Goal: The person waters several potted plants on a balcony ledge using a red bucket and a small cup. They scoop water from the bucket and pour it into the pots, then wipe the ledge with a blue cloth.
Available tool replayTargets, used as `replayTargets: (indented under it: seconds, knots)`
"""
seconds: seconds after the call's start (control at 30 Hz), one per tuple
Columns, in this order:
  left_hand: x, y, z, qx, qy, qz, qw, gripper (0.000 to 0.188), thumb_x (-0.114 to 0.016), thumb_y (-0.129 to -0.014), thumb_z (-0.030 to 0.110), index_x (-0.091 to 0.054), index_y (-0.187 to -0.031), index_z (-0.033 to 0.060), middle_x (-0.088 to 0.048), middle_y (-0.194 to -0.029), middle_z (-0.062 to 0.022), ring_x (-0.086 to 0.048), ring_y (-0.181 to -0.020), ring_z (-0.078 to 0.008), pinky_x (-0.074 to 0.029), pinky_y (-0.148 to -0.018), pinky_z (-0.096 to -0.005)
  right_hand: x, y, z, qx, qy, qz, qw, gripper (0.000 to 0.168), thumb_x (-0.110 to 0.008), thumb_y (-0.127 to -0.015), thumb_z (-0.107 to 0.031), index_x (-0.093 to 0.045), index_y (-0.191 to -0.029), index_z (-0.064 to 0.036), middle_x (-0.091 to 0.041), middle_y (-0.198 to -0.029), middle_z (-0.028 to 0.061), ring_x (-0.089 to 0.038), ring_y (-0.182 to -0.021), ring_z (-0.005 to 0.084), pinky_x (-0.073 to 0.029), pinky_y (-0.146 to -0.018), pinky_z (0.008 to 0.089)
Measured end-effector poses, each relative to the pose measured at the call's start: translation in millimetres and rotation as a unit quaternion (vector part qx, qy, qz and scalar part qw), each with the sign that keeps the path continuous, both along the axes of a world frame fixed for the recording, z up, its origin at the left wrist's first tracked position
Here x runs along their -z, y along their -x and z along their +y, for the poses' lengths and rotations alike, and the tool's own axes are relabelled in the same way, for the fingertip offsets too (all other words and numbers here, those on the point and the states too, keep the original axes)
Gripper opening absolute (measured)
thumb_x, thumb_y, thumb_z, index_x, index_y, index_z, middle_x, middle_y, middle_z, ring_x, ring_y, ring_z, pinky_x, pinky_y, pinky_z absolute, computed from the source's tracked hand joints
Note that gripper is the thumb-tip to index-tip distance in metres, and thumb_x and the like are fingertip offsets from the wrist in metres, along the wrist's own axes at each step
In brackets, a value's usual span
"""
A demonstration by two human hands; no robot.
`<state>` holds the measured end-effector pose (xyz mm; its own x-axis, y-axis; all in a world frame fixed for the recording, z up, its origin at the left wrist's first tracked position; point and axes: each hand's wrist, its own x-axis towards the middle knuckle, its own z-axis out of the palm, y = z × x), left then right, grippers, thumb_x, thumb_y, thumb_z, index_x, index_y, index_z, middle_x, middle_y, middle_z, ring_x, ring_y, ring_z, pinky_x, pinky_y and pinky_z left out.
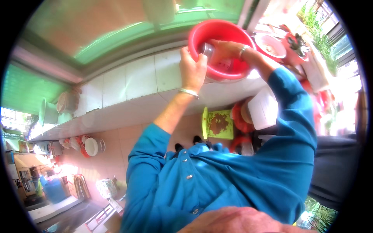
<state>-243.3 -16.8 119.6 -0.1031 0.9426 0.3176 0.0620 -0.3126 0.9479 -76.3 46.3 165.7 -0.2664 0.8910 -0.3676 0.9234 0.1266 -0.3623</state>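
A red plastic basin [201, 30] with deep walls stands on the white-tiled ledge in front of me. My left hand [193, 68] grips its near-left rim, the thumb over the edge. Inside the basin, my right hand [227, 50] is around a clear plastic cup [207, 50] that lies tilted near the left wall. The right fingertips are partly hidden behind the cup. Something pinkish with a pattern [225, 64] shows at the basin's bottom below the right hand; what it is I cannot tell.
Right of the basin are a pink bowl [270, 46] and a red pot with a dark plant [297, 46]. Green window panels [116, 26] rise behind the tiled ledge [140, 74]. Below it stand a worn yellow-green stool [220, 123], a white container [263, 109] and a white bucket [92, 146].
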Motion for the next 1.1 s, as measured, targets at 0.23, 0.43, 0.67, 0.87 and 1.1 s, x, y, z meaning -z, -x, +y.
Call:
replayTargets:
  seconds: [0.23, 0.43, 0.67, 0.87, 1.1]
  knots:
    - [5, -2, 14, 0.005, 0.022, -0.038, 0.999, 0.037, -0.061, -0.085, 0.015, -0.053, -0.115, -0.0064, -0.064, -0.103, -0.0147, -0.062, -0.092, -0.0219, -0.050, -0.086, -0.0351, -13, -21, -1, 0.020, -0.007, 0.178, 0.984, 0.081, -0.075, -0.072, -0.021, -0.041, -0.143, -0.006, -0.067, -0.111, 0.0145, -0.066, -0.098, 0.0241, -0.053, -0.086, 0.0360]
    - [16, -2, 26, 0.019, 0.047, -0.073, 0.996, 0.041, -0.063, -0.086, 0.016, -0.051, -0.117, -0.0078, -0.066, -0.097, -0.0159, -0.063, -0.087, -0.0222, -0.051, -0.081, -0.0344, -21, -36, 0, -0.023, -0.110, 0.354, 0.928, 0.081, -0.081, -0.071, -0.018, -0.042, -0.141, -0.005, -0.060, -0.126, 0.0111, -0.056, -0.117, 0.0213, -0.046, -0.100, 0.0338]
    - [25, 12, 33, 0.074, 0.099, -0.158, 0.980, 0.050, -0.063, -0.097, 0.036, -0.049, -0.121, -0.0054, -0.063, -0.097, -0.0094, -0.062, -0.088, -0.0157, -0.051, -0.075, -0.0302, -31, -24, 9, -0.029, -0.180, 0.405, 0.896, 0.082, -0.087, -0.068, -0.027, -0.046, -0.133, 0.002, -0.063, -0.114, 0.0130, -0.062, -0.106, 0.0235, -0.049, -0.094, 0.0340]
    - [45, 54, -39, 0.068, 0.089, -0.037, 0.993, 0.038, -0.062, -0.098, 0.024, -0.047, -0.126, 0.0027, -0.056, -0.083, -0.0018, -0.057, -0.068, -0.0091, -0.048, -0.058, -0.0265, -55, -8, -22, 0.072, -0.188, 0.421, 0.884, 0.075, -0.077, -0.077, -0.019, -0.043, -0.140, 0.000, -0.059, -0.126, 0.0133, -0.056, -0.117, 0.0234, -0.043, -0.103, 0.0343]
    - [103, 206, -158, -0.097, 0.104, 0.026, 0.990, 0.037, -0.060, -0.098, 0.008, -0.048, -0.133, 0.0041, -0.055, -0.082, -0.0003, -0.055, -0.069, -0.0065, -0.050, -0.061, -0.0225, -59, 34, -17, 0.054, -0.205, 0.405, 0.889, 0.086, -0.080, -0.071, -0.025, -0.041, -0.144, -0.001, -0.053, -0.136, 0.0150, -0.051, -0.126, 0.0269, -0.037, -0.109, 0.0389]
